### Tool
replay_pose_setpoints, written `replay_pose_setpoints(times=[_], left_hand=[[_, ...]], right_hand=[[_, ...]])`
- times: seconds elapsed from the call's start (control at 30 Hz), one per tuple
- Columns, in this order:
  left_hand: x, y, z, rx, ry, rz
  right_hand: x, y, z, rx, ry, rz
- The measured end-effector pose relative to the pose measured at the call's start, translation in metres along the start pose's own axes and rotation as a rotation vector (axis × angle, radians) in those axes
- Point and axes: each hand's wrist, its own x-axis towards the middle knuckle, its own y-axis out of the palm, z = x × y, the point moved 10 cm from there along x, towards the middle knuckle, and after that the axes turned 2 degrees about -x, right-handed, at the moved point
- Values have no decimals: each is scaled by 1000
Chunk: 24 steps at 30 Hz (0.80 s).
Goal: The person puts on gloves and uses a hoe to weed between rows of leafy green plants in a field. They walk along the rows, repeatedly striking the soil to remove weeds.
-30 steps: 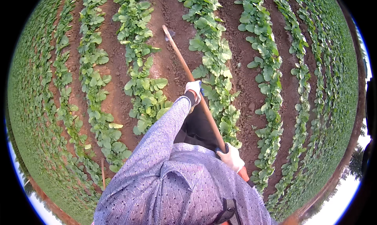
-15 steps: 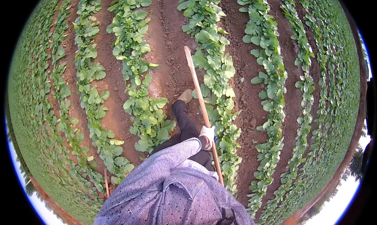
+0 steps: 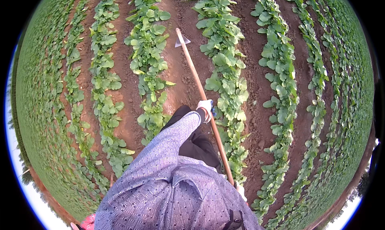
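Note:
A long-handled hoe (image 3: 205, 99) reaches forward across the soil furrow, its pale metal blade (image 3: 182, 40) at the far end between two leafy rows. My left hand (image 3: 205, 107), in a white glove with blue on the fingers, is closed around the middle of the wooden handle. Farther back, beside my right hip, my right hand (image 3: 240, 191) shows only as a bit of white glove at the handle's near end. It appears to grip the handle there, though its fingers are mostly hidden.
Green leafy crop rows (image 3: 224, 61) flank the furrow (image 3: 176, 75) on both sides. My dark-trousered legs (image 3: 196, 145) stand between them. A short piece of a wooden stick (image 3: 111, 180) and a pinkish-red cloth item (image 3: 89, 222) show at the lower left.
The hoe's head has swung forward and left, bringing its blade into sight over the furrow. My left hand has moved forward with the handle, and my right glove has come into view.

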Motion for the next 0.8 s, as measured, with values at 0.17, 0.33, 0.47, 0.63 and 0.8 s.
replay_pose_setpoints(times=[0.17, 0.33, 0.47, 0.63, 0.8], left_hand=[[4, -8, -161, 91, 259, -60], [42, -31, -219, 188, 331, -113], [104, -67, -189, 272, 371, -122], [34, 5, -156, 96, 204, 25], [78, 2, -58, 280, 159, -28]], right_hand=[[118, 7, 221, 169, -324, -53], [143, 45, 314, 489, -201, 322], [103, 25, 268, 377, -182, 379], [54, -26, 176, 506, 18, 446], [17, -51, 113, 467, 0, 365]])
